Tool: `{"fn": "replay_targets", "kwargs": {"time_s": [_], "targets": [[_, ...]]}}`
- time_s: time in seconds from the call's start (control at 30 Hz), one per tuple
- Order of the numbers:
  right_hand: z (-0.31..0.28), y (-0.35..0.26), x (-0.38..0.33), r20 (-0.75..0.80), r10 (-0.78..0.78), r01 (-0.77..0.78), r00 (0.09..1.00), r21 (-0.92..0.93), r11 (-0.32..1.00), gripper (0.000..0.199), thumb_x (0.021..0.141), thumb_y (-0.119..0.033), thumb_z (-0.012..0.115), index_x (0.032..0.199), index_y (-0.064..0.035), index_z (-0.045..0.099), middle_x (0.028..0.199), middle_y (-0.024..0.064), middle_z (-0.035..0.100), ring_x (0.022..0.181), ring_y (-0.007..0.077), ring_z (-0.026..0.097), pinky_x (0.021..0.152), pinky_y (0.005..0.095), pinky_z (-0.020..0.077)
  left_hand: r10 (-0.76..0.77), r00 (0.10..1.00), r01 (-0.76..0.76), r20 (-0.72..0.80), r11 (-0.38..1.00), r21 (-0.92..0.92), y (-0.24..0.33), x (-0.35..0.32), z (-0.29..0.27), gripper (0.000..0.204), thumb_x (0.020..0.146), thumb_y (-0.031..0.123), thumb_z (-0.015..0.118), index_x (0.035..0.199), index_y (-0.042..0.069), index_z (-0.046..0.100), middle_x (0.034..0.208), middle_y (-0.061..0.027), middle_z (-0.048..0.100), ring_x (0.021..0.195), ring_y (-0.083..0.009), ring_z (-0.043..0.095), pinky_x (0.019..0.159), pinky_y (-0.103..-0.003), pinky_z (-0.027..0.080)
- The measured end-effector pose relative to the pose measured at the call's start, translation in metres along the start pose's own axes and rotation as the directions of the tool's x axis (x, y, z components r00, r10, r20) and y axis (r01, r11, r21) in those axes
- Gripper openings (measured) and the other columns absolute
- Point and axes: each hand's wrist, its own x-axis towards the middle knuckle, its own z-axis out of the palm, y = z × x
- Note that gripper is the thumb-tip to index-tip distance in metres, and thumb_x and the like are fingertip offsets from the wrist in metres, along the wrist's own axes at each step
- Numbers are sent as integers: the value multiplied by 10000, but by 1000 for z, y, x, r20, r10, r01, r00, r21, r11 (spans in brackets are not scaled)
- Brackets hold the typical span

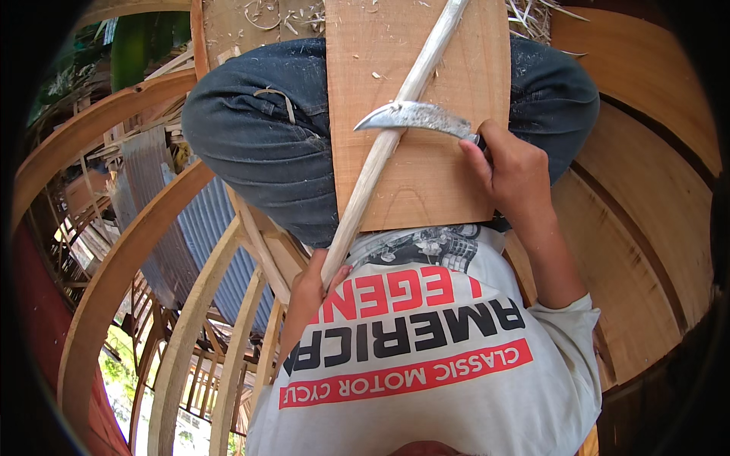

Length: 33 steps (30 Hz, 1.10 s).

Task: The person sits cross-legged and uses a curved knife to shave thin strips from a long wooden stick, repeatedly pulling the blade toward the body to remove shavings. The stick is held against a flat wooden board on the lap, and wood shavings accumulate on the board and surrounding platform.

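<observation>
A long pale wooden stick point(414, 82) slants across a flat wooden board point(449, 182) that lies over my lap. My left hand point(310, 283) is closed around the stick's near end, close to my shirt. In my right hand point(515, 169) is the dark handle of a curved knife point(426, 116), mostly hidden by the fingers. Its sickle-shaped metal blade lies crosswise over the stick around the middle of the board, the tip pointing left. From this angle I cannot tell how deep the edge bites, if at all. A few small wood chips dot the board.
Curled wood shavings point(262, 14) lie beyond my knees, with more shavings point(532, 19) at the far right. Wooden railing bars point(194, 334) curve along my left, and corrugated metal sheets point(220, 243) show behind them. Wide wooden planks point(608, 228) are on my right.
</observation>
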Motion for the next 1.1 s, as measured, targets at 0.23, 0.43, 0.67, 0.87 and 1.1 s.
{"fn": "replay_targets", "kwargs": {"time_s": [0.23, 0.43, 0.67, 0.87, 1.1], "targets": [[-3, 32, 26, -202, 181, -195, 962, -52, 979, 327, 907, -323, 589, 760, -38, 522, 554, 123, 552, 501, 319, 562, 467, 390, 433, 45, 998, -44, -36, 999, 20, -9, -6, 7, 221, 894, 215, 636, 998, 49, 534, 773, -204, 644, 732, -334, 673, 608, -361, 485], [-12, -7, 10, -1, 79, -78, 997, 98, 992, 289, 889, -278, 618, 739, -48, 529, 556, 121, 543, 495, 295, 573, 468, 365, 436, 79, 997, -78, -9, 995, 57, -17, 5, 2, 230, 885, 218, 649, 983, 59, 514, 771, -199, 645, 727, -341, 669, 605, -366, 487], [5, -25, -9, 89, -36, 32, 995, 41, 999, 299, 859, -341, 633, 759, -86, 514, 542, 80, 552, 491, 276, 581, 444, 365, 446, -19, 999, 17, 36, 998, 67, -7, 4, -4, 267, 879, 212, 652, 1045, 62, 506, 833, -206, 658, 793, -342, 672, 657, -363, 494], [0, 6, 13, -111, 58, -69, 992, -99, 993, 317, 891, -350, 601, 766, -71, 519, 596, 119, 576, 558, 333, 590, 487, 392, 449, 62, 998, -63, 11, 996, 65, -3, 3, -3, 216, 898, 186, 628, 984, 42, 492, 792, -224, 654, 766, -374, 666, 606, -370, 494], [-24, 35, 28, -140, 297, -298, 944, 20, 954, 359, 942, -326, 532, 764, -14, 538, 575, 164, 544, 537, 357, 559, 492, 409, 407, 113, 993, -113, 43, 994, 10, -17, 9, -4, 219, 912, 178, 613, 1021, 17, 513, 825, -217, 664, 762, -305, 684, 634, -341, 493]]}}
